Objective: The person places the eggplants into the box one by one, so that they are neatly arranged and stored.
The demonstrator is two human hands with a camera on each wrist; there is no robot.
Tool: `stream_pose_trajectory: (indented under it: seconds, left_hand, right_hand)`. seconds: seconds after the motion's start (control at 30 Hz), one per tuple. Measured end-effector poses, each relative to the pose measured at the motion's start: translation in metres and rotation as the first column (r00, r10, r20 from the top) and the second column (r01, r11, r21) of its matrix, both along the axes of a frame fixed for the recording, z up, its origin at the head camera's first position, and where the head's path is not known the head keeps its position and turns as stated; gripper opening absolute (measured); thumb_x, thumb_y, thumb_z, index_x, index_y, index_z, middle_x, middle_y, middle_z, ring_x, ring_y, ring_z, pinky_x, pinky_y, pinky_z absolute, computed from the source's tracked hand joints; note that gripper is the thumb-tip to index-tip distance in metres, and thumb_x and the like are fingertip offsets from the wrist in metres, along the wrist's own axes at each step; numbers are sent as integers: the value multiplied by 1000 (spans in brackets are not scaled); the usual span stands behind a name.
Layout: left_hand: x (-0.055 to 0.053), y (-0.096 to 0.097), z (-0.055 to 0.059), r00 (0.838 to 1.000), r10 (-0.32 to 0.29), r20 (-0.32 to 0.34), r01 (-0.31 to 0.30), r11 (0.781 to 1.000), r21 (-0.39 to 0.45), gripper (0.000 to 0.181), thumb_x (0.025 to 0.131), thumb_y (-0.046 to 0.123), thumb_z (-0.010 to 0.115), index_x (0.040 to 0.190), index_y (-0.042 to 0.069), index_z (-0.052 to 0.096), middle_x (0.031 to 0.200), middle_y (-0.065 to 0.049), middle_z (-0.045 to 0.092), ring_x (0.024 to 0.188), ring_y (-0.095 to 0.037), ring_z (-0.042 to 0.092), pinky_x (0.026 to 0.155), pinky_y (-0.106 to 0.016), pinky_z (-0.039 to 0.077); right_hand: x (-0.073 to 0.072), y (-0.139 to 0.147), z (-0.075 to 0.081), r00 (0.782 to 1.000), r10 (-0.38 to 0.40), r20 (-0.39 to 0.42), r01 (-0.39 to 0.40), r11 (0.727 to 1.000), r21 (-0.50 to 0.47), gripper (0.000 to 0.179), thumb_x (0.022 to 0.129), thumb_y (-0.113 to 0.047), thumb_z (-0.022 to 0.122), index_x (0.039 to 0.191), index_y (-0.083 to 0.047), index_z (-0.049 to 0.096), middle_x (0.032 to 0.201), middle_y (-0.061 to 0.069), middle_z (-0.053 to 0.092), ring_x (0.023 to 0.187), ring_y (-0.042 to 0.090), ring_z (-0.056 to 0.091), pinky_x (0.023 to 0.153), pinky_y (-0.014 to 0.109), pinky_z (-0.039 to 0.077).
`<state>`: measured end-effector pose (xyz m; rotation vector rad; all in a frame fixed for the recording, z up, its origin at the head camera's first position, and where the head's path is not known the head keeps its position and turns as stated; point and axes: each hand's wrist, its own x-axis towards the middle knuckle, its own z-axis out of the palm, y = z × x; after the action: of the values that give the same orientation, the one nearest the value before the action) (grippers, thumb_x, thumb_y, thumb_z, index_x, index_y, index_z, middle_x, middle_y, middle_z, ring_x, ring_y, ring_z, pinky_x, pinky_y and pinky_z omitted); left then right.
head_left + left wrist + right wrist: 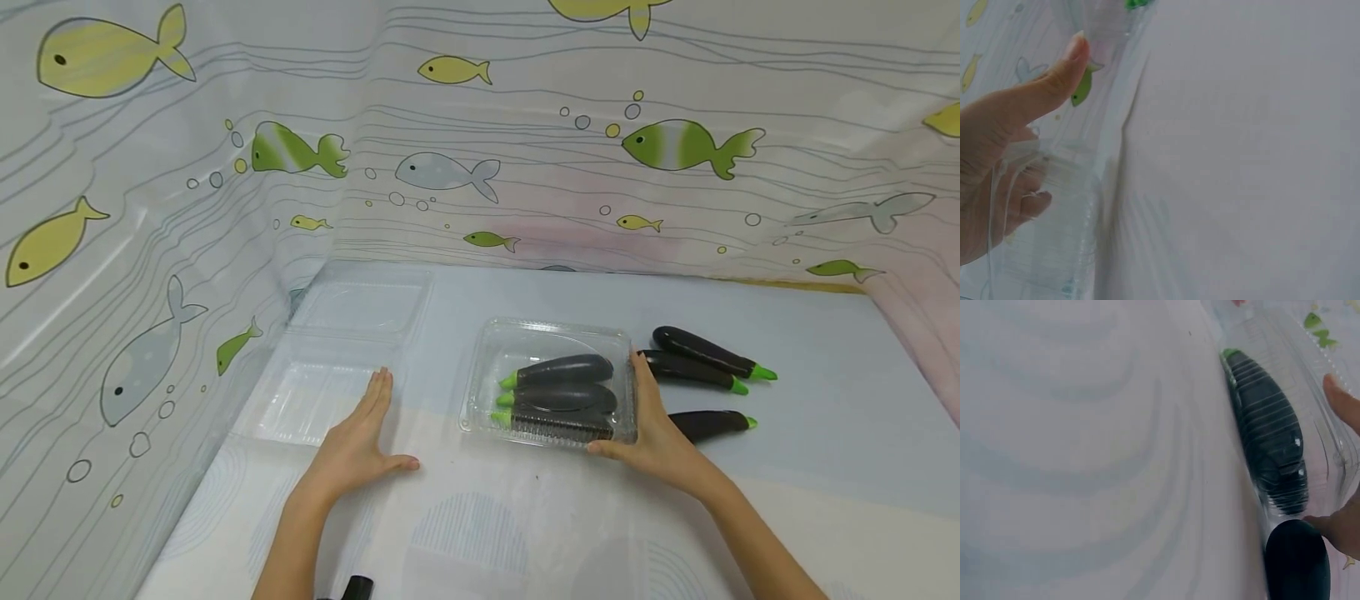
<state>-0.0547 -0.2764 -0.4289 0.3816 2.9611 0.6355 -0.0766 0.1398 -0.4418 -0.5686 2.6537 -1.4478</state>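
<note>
A clear plastic clamshell box (551, 333), its lid down, holds three small eggplants (1266, 425) lying side by side with green stem ends to the left. My right hand (660, 437) is at the box's right side, fingers straight along that edge and thumb at the front corner. My left hand (356, 446) has its fingers extended and thumb spread, beside a second clear clamshell box (285, 400) that lies with its lid folded back. In the left wrist view, part of the left hand (1016, 144) shows through clear plastic.
Three loose eggplants (712, 354) lie right of the filled box, one partly behind my right hand. A fish-print curtain (525, 142) rises behind and left of the white-covered table (825, 400). A small black object (358, 587) stands at the front edge of the view.
</note>
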Motion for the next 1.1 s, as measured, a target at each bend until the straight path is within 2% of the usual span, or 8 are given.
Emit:
stream_pose_trajectory:
  seconds: [0.17,0.33,0.47,0.7,0.87,0.97,1.03,1.1]
  left_hand:
    - [0,-1,0,1000,3,-2,-3,1000,0,131,64,49,85,154,4,2,160,-14,2,145,-32,12,102,-50,39]
    - [0,-1,-1,1000,7,3,-7,1000,1,131,64,49,85,154,4,2,160,-13,1,145,-31,12,103,-50,38]
    - [0,-1,-1,1000,9,5,-9,1000,2,131,63,50,85,154,5,2,160,-13,2,145,-31,13,102,-50,38]
    - [0,2,0,1000,13,11,-13,1000,12,127,67,50,84,154,4,4,160,-13,3,144,-31,15,102,-51,39]
    - [0,8,1,1000,9,24,-9,1000,26,126,68,49,83,154,3,4,160,-13,2,145,-30,13,104,-50,37]
    - [-1,12,1,1000,7,29,-9,999,40,127,68,48,84,154,2,3,160,-14,1,145,-30,10,106,-50,35]
    - [-1,16,2,999,2,38,-3,999,49,127,68,47,84,153,1,2,160,-15,1,145,-30,9,106,-50,34]
    - [-2,19,2,999,-8,53,5,998,62,126,69,46,84,153,1,2,160,-15,0,145,-29,8,107,-50,33]
  right_hand:
    - [5,-2,4,999,-31,18,31,999,31,109,74,-33,85,153,-14,12,154,28,-13,138,55,1,94,77,22]
    - [6,-3,10,997,-73,13,71,994,82,98,71,-37,86,148,-15,29,153,32,1,135,58,12,93,76,26]
    - [6,-2,12,994,-104,21,102,990,98,96,68,-36,88,145,-16,36,151,34,5,132,60,18,91,75,31]
    - [6,-3,14,991,-124,42,120,989,89,94,65,-33,90,143,-15,40,149,35,7,133,59,18,90,75,32]
    - [10,-3,16,991,-130,18,128,989,78,86,65,-30,91,136,-14,46,148,35,14,127,55,32,82,58,44]
    - [12,-3,17,991,-136,14,134,988,79,80,64,-29,91,132,-15,50,147,35,17,103,42,51,75,42,47]
    - [14,-3,18,990,-139,19,137,987,78,77,64,-29,91,129,-15,51,147,34,18,85,30,52,68,32,45]
    - [18,-2,19,989,-144,34,141,987,75,76,64,-29,91,127,-16,52,147,32,19,73,21,46,64,27,44]
